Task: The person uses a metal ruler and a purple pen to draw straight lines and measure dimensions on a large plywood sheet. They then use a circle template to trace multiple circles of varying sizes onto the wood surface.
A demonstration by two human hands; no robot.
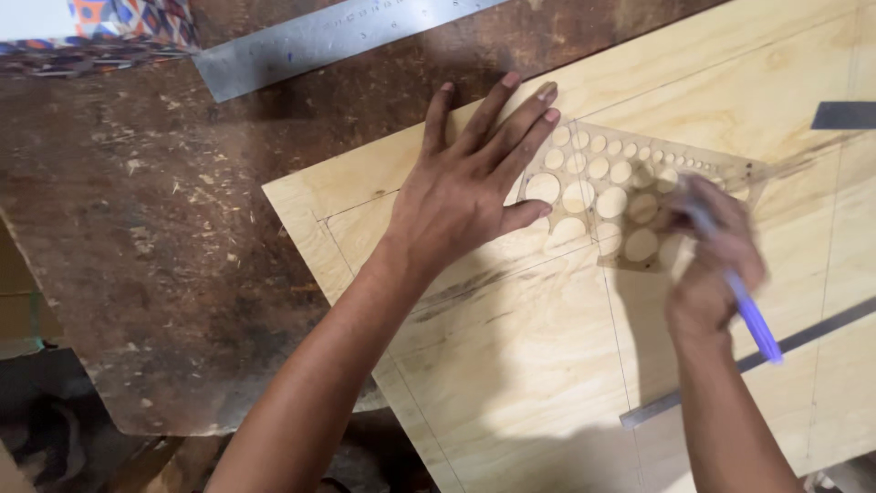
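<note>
Right now the person's left hand point(465, 183) lies flat with fingers spread, pressing down the corner of a clear triangular plastic template full of round holes point(620, 196), which rests on a pale plywood sheet point(547, 365) marked with thin pencil lines. That hand grasps nothing; it only pins the template against the wood. The right hand point(712, 265) is curled around a purple pen point(753, 319), its tip down among the larger holes near the template's lower edge, though the hand is blurred and I cannot tell which hole the tip sits in. To my eye the step in hand is tracing a circle through one hole. Finishing it cleanly seems to call for steady downward pressure from the flat hand, so the template does not slip, while the pen follows the hole's rim. A long steel ruler point(338, 41) lies apart on the scuffed brown workbench point(137, 228), and a slim metal strip point(785, 351) crosses the plywood near the right forearm.
</note>
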